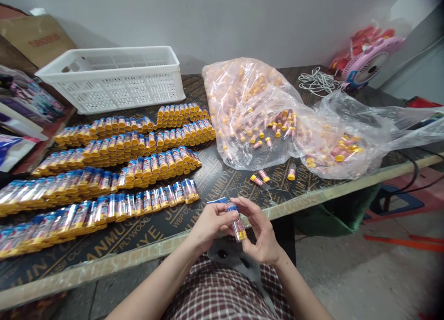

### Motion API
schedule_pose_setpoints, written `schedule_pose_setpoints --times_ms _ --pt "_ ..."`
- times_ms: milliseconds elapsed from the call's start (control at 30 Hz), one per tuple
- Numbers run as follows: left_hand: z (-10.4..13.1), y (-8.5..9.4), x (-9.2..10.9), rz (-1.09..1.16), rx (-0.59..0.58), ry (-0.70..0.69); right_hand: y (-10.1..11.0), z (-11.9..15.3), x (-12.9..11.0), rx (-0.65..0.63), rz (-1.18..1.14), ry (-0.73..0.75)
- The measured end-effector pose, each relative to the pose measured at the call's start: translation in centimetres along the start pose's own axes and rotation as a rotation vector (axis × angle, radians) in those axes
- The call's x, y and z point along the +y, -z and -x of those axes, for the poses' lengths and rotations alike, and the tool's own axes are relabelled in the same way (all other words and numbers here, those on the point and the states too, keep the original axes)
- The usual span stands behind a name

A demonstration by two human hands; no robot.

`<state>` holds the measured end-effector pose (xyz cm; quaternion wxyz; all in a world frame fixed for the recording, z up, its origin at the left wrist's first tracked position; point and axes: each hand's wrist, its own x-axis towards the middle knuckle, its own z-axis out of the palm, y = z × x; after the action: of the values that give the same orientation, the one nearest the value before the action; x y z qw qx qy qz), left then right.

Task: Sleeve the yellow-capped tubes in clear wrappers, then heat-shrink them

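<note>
Just over the table's front edge, my left hand (212, 223) and my right hand (260, 234) meet around one small clear tube (238, 227) with a yellow end and a blue band at the top. My left thumb and fingers pinch its upper part. The right fingers curve about its far side and touch its lower end. Blue-edged film (218, 200) sticks out behind my left fingers. A few loose yellow-capped tubes (257, 180) lie on the table beyond my hands. To the left are stacked rows of similar tubes (114, 208) with blue tops and yellow bottoms.
A large clear plastic bag (243, 93) of loose tubes stands on the dark plywood table (222, 172), with a second bag part (343, 158) to its right. At the back are a white basket (132, 86), a coiled white cable (317, 82) and a pink fan (369, 68).
</note>
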<state>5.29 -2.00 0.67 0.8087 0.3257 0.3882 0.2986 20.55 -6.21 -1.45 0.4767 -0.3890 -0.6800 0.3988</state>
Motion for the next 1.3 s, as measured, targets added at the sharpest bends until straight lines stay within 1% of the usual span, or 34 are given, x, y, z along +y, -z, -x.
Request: schedule_pose_setpoints --times_ms 67,100,133,167,233,267,300,333,400,433,500,567,633,667,700,733,767,800,833,867,933,967,1033,1133,1233,1300 --pt "0.0 0.9 0.8 -0.083 0.065 -0.039 0.4 -0.3 0.0 -0.032 0.08 -0.026" --pt "0.0 1.8 1.4 -0.152 0.128 -0.074 0.8 -0.5 0.3 -0.028 0.138 -0.044" --pt "0.0 2.8 2.0 -0.243 0.219 -0.127 1.2 -0.7 0.7 -0.008 0.204 -0.063" --pt "0.0 4.1 2.7 -0.352 0.335 -0.195 1.5 -0.8 1.3 0.027 0.27 -0.082" --pt "0.0 7.0 4.1 -0.607 0.6 -0.333 2.2 -1.0 2.9 0.116 0.381 -0.117" --pt "-0.1 8.4 4.5 -0.742 0.716 -0.38 2.4 -1.1 3.7 0.154 0.421 -0.13" --pt "-0.2 9.7 4.9 -0.866 0.794 -0.394 2.5 -1.2 4.4 0.182 0.448 -0.138" --pt "-0.3 10.8 5.0 -0.977 0.835 -0.388 2.6 -1.2 4.9 0.201 0.464 -0.142" --pt "-0.7 12.3 5.0 -1.138 0.848 -0.335 2.6 -1.2 5.6 0.221 0.491 -0.138" --pt "-0.8 12.7 4.9 -1.196 0.842 -0.308 2.6 -1.2 5.7 0.231 0.511 -0.131" --pt "-1.0 12.8 4.7 -1.293 0.866 -0.266 2.7 -1.3 5.7 0.257 0.555 -0.105" --pt "-0.9 12.2 4.6 -1.37 0.934 -0.266 3.2 -1.4 5.9 0.3 0.599 -0.07" --pt "-0.7 10.9 4.3 -1.388 0.982 -0.332 4.1 -1.6 6.3 0.356 0.667 -0.049" --pt "-0.6 9.9 4.0 -1.372 0.96 -0.375 4.6 -1.8 6.7 0.38 0.719 -0.05" --pt "-0.7 8.9 3.5 -1.356 0.893 -0.412 5.2 -1.9 7.2 0.392 0.78 -0.06" --pt "-0.8 7.7 2.9 -1.354 0.794 -0.431 5.8 -2.1 7.6 0.391 0.846 -0.08" --pt "-1.1 6.5 2.3 -1.38 0.671 -0.424 6.3 -2.4 8.1 0.379 0.912 -0.104" --pt "-1.4 5.4 1.6 -1.446 0.546 -0.39 6.7 -2.7 8.5 0.355 0.972 -0.127" --pt "-1.9 4.3 0.9 -1.535 0.457 -0.326 7.0 -3.1 8.9 0.326 1.023 -0.148" --pt "-2.3 3.4 0.4 -1.617 0.404 -0.247 7.2 -3.4 9.2 0.299 1.061 -0.164" --pt "-3.1 2.4 -0.3 -1.731 0.371 -0.126 7.3 -4.1 9.5 0.258 1.097 -0.183" --pt "-3.4 2.2 -0.5 -1.754 0.377 -0.103 7.3 -4.3 9.6 0.242 1.096 -0.186" --pt "-3.8 2.4 -0.5 -1.758 0.39 -0.122 7.2 -4.6 9.6 0.227 1.078 -0.189" --pt "-3.9 3.0 -0.3 -1.736 0.381 -0.157 7.1 -4.6 9.5 0.224 1.037 -0.173" --pt "-3.9 3.4 -0.3 -1.747 0.369 -0.149 7.2 -4.3 9.3 0.254 0.981 -0.15" --pt "-3.9 3.4 -0.4 -1.764 0.379 -0.145 7.3 -4.2 9.1 0.301 0.92 -0.139"
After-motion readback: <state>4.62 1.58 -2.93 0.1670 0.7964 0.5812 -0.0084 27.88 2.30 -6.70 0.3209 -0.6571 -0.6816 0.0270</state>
